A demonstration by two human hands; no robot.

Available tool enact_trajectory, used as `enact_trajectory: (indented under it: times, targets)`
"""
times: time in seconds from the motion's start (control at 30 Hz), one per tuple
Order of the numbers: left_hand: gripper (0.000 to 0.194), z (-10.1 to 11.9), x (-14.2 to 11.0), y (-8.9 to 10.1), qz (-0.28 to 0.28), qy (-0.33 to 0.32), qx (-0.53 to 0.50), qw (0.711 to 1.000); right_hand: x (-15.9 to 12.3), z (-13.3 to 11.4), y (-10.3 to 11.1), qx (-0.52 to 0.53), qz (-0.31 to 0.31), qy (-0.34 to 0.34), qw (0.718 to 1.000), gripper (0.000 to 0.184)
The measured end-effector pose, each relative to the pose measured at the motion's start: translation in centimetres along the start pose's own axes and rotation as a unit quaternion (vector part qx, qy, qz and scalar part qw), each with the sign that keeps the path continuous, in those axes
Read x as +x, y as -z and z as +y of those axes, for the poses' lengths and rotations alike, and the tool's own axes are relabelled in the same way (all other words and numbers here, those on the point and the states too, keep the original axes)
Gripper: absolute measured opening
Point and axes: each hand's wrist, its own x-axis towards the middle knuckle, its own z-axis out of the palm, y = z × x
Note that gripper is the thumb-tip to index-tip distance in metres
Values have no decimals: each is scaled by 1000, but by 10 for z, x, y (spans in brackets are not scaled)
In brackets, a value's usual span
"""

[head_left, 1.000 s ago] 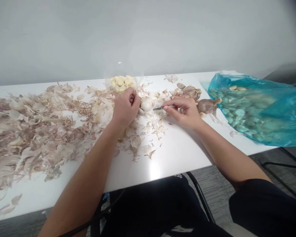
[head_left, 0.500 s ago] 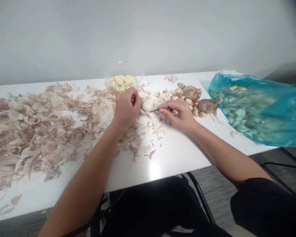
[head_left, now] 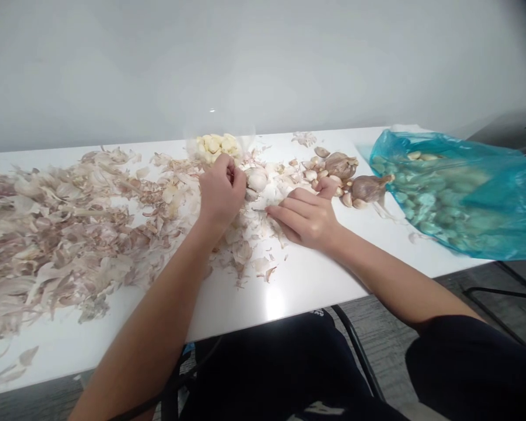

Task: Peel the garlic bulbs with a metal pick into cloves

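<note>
My left hand (head_left: 222, 190) is closed at the left side of a whitish garlic bulb (head_left: 258, 178), its fingertips mostly turned away from view. In the closed fingers of my right hand (head_left: 307, 217) is a small knife (head_left: 258, 210); only its thin metal blade shows, pointing left just below the bulb. Behind my left hand, peeled garlic cloves (head_left: 219, 144) fill a clear container. Unpeeled cloves (head_left: 310, 175) lie beyond my right hand, beside two whole garlic bulbs with brownish skins, one farther back (head_left: 341, 165) and one to the right (head_left: 370, 187).
A wide heap of garlic skins (head_left: 70, 234) covers the left of the white table (head_left: 328, 275). On the right, a blue plastic bag (head_left: 460, 199) full of garlic cloves reaches over the table edge. A grey wall (head_left: 263, 64) stands behind.
My right hand has rolled palm-down and shifted left and nearer to me, taking the knife blade below the bulb. The bulb and my left hand have moved slightly left.
</note>
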Motion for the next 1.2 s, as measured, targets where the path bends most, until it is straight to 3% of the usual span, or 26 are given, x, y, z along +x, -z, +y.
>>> enact_trajectory:
  times: [0.13,0.27,0.47,0.67,0.87,1.0,1.2]
  targets:
    - [25,-1,2,2,-10,9,-13,1000,1,7,2,57,-13,-113,992,16]
    - [26,0,2,2,-14,14,-18,1000,-1,13,-1,137,-7,-245,960,21]
    - [24,-1,0,-1,-4,-15,-19,1000,1,8,-6,211,-31,-297,931,25]
    - [24,-2,0,-2,3,-22,-26,999,1,6,-12,189,-30,-288,938,23]
    - [25,1,2,1,-15,-5,-25,1000,0,10,-16,182,30,-181,966,18]
    - [25,4,3,1,-34,8,-27,999,-1,17,-16,257,49,-141,955,13]
    - [23,6,1,-1,-63,23,-45,997,-2,24,-12,305,25,-161,938,15]
